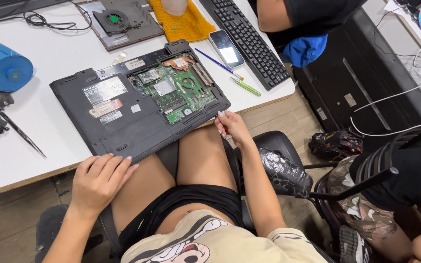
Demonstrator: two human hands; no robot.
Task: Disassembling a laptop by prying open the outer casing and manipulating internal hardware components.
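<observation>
I am looking down at an upturned laptop (pixel 137 97) lying bottom-up on the white counter (pixel 49 63), its long axis running from lower left to upper right, with one long edge overhanging the counter's near edge above my lap. Its service hatch is standing open as a shallow bay, and the green circuit board (pixel 179 90) is sitting exposed inside it, with a copper-coloured piece at the bay's far end. My left hand (pixel 98 180) is lying flat, fingers spread and loose, touching the laptop's near left corner from below the edge, its grip closing on nothing. My right hand (pixel 232 127) is half curled, fingertips resting against the near right corner, also holding nothing. A phone (pixel 226 48), two pens (pixel 230 73) and a black keyboard (pixel 249 41) are lying just beyond.
</observation>
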